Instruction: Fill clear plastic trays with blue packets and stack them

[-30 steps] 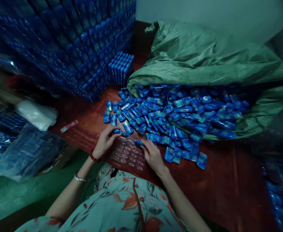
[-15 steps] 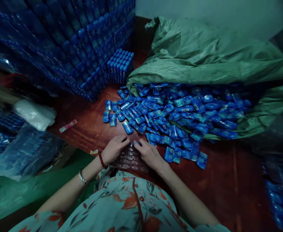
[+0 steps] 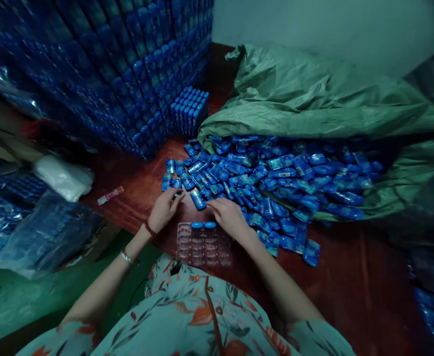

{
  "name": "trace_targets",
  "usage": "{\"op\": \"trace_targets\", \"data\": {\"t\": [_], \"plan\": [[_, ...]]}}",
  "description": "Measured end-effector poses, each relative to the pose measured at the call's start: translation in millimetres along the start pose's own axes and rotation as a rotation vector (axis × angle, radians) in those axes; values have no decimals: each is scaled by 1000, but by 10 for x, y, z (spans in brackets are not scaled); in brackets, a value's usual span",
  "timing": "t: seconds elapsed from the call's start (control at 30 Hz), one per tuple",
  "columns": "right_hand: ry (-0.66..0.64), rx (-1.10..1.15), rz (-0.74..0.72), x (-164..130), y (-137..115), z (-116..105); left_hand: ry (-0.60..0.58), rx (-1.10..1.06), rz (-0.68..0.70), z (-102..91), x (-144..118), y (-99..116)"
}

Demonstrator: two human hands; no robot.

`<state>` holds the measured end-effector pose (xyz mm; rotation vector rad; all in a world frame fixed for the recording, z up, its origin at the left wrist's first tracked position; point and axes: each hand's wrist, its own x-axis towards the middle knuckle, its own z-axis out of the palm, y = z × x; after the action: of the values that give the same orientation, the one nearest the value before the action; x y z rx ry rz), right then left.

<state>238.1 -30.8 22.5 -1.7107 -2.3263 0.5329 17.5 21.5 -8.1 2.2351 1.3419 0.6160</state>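
A clear plastic tray with moulded pockets (image 3: 204,249) lies on the table in front of my body. Two small blue bottle-like packs (image 3: 203,225) sit side by side in its far row. My left hand (image 3: 165,211) is beyond the tray's left corner, thumb and fingers parted, close to a few loose blue packs. On the other side my right hand (image 3: 229,217) reaches out, its fingertips at the right edge of a single blue pack (image 3: 198,200) lying flat. Neither hand appears to hold anything.
A heap of blue packs (image 3: 276,170) spills from a large green woven sack (image 3: 313,106). Tall stacked blue packs (image 3: 127,74) rise at the back left, beside a smaller block (image 3: 189,110). A pink wrapper (image 3: 110,195) and a white plastic bag (image 3: 64,175) lie left.
Both hands have left the tray's far edge and moved apart, the left one outward and forward, the right one forward. Two blue packs now show in the tray's far row.
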Motion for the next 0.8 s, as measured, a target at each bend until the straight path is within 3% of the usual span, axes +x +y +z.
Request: {"op": "trace_targets", "data": {"t": [0.13,0.23,0.33,0.43,0.5,0.67,0.8], "plan": [[-157,-268,-32,389,-228,91,-11,282,-192,42,237,-95],[-162,-310,-23,538,-353,193,-62,457,-297,113,340,-45],[-166,-291,-32,590,-362,226,-116,489,-350,141,421,-49],[-149,-247,-25,545,-247,158,-139,350,-327,116,434,-154],[-71,-130,10,427,-107,79,-87,200,-292,100,348,-239],[225,251,103,-76,260,-93,207,-294,-347,141,-154,-313],[235,340,26,-152,255,-144,452,-614,-460,162,-445,-210]]}}
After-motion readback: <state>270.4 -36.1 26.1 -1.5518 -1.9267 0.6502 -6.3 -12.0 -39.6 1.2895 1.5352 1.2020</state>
